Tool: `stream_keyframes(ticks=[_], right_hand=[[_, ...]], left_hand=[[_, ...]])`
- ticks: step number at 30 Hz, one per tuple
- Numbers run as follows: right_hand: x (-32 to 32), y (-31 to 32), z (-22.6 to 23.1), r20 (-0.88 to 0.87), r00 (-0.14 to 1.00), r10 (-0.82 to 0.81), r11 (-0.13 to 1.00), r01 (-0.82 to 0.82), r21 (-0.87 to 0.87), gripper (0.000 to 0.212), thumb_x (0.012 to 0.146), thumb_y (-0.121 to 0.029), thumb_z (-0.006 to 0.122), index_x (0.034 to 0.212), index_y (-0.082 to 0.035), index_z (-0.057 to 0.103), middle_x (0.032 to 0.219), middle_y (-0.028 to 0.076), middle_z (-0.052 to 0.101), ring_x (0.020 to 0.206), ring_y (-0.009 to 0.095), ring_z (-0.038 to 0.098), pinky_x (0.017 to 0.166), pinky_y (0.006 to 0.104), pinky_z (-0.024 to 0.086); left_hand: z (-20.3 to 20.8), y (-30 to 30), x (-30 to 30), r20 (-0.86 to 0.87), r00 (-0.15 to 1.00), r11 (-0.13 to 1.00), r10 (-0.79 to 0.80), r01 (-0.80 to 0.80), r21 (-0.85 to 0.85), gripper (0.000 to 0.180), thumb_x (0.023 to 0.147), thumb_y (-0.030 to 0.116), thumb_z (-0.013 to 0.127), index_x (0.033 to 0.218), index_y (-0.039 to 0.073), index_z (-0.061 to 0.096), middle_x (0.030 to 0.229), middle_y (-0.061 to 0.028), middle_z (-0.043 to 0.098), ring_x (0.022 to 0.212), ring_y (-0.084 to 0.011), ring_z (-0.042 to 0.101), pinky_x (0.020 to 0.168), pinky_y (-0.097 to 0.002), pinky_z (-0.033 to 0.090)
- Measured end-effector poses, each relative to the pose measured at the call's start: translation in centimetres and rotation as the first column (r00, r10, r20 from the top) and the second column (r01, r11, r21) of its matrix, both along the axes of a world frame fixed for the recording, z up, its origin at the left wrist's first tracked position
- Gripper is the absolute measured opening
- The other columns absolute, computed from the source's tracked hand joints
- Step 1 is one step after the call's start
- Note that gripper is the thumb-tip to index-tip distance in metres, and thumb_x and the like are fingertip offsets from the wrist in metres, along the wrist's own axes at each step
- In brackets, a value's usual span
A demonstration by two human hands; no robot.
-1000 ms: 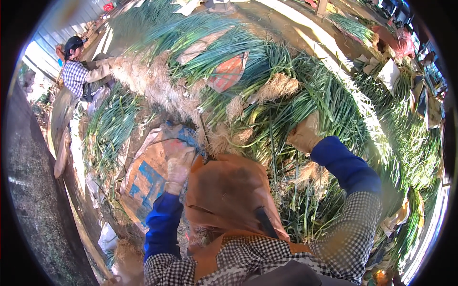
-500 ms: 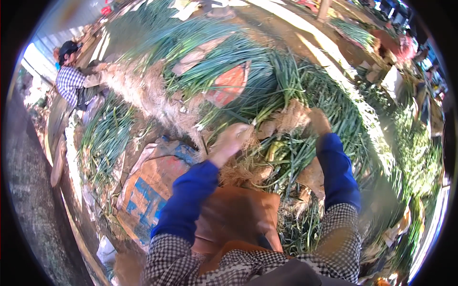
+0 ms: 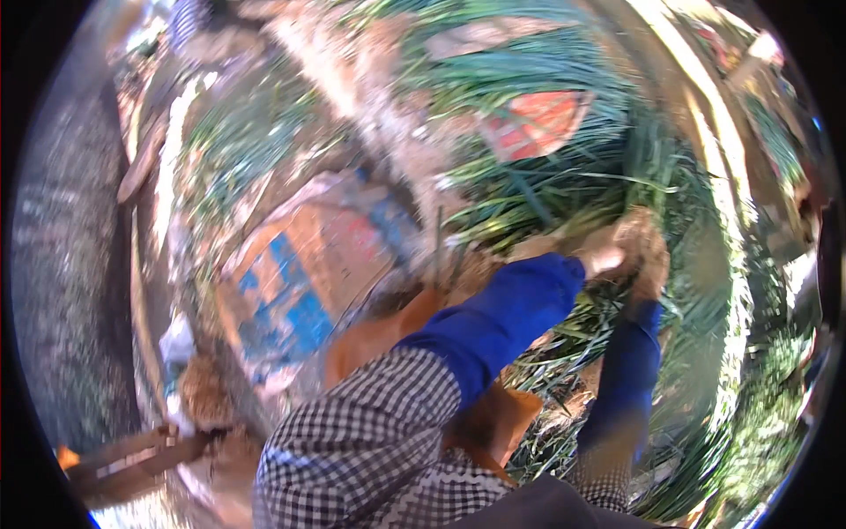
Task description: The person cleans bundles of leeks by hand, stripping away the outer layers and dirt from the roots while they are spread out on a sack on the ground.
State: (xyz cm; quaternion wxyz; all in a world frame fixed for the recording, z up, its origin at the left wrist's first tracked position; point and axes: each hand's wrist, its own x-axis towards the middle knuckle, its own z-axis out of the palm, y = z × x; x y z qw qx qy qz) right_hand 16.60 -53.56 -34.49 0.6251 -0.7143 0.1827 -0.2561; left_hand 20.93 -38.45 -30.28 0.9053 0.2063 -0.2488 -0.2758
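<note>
My left hand [image 3: 603, 258] reaches across to the right and meets my right hand [image 3: 650, 271] at the root end of a bunch of green onions [image 3: 650, 189]. Both hands look closed around the pale, hairy roots, though motion blurs the fingers. The bunch's long green leaves point away from me. Just to the left lies a big heap of green onions [image 3: 529, 189], with a red-and-white patterned piece [image 3: 539, 123] on top. Loose leaves and stalks [image 3: 564, 344] lie below my forearms.
A flattened carton with blue patches [image 3: 291, 291] lies to the left, beside an orange-brown sheet [image 3: 388, 335] at my lap. A thick dark post [image 3: 75, 247] stands at far left, near a wooden piece [image 3: 141, 467]. Another person's checked sleeve [image 3: 187, 22] shows at upper left.
The view has swung, so the scene sits lower and differently turned. My left hand has crossed rightward to join my right hand at the bunch's roots; before, the hands were apart.
</note>
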Motion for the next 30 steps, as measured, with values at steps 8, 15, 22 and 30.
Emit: stream_keyframes(ticks=[8, 15, 22, 30], right_hand=[[-23.7, 1.5, 0.9, -0.423, 0.879, -0.222, 0.865, -0.023, -0.502, 0.041, 0.086, -0.015, 0.049, 0.123, 0.0, 0.044, 0.122, 0.014, 0.05, 0.11, 0.023, 0.048, 0.094, 0.0343, 0.037], [-37.7, 4.3, 2.0, -0.64, 0.743, -0.194, 0.623, -0.411, -0.665, 0.042, 0.088, -0.023, 0.049, 0.122, 0.002, 0.046, 0.121, 0.019, 0.05, 0.11, 0.027, 0.048, 0.093, 0.0357, 0.037], [-23.8, 19.4, 20.2, -0.394, 0.918, 0.056, 0.808, -0.273, -0.522, 0.036, 0.088, -0.013, 0.045, 0.12, 0.003, 0.048, 0.123, 0.017, 0.05, 0.115, 0.026, 0.046, 0.097, 0.0326, 0.034], [-4.4, 38.0, 10.0, -0.583, 0.188, 0.791, -0.381, -0.594, -0.708, 0.03, 0.082, -0.017, 0.054, 0.109, -0.004, 0.057, 0.108, 0.012, 0.059, 0.099, 0.03, 0.055, 0.089, 0.0337, 0.042]], left_hand=[[9.5, 2.8, -18.0, 0.985, -0.076, 0.322, -0.153, -0.946, -0.023, 0.03, 0.086, 0.007, 0.04, 0.114, 0.002, 0.05, 0.104, -0.0115, 0.058, 0.098, -0.0239, 0.055, 0.086, -0.0307, 0.045], [13.4, 12.0, -20.6, 0.632, 0.29, 0.427, -0.719, -0.533, 0.73, 0.025, 0.075, 0.011, 0.047, 0.096, 0.007, 0.06, 0.089, -0.0131, 0.061, 0.08, -0.0289, 0.06, 0.07, -0.0383, 0.049], [14.3, 40.7, -16.0, 0.932, 0.362, -0.148, -0.013, -0.923, 0.356, 0.025, 0.08, 0.023, 0.054, 0.102, 0.012, 0.061, 0.093, -0.0079, 0.063, 0.078, -0.0251, 0.061, 0.069, -0.0357, 0.05], [-10.3, 62.9, -31.6, 0.259, 0.964, -0.71, 0.053, -0.146, 0.689, 0.058, 0.072, 0.033, 0.066, 0.123, 0.013, 0.046, 0.127, -0.0122, 0.045, 0.114, -0.0313, 0.044, 0.09, -0.0399, 0.04]])
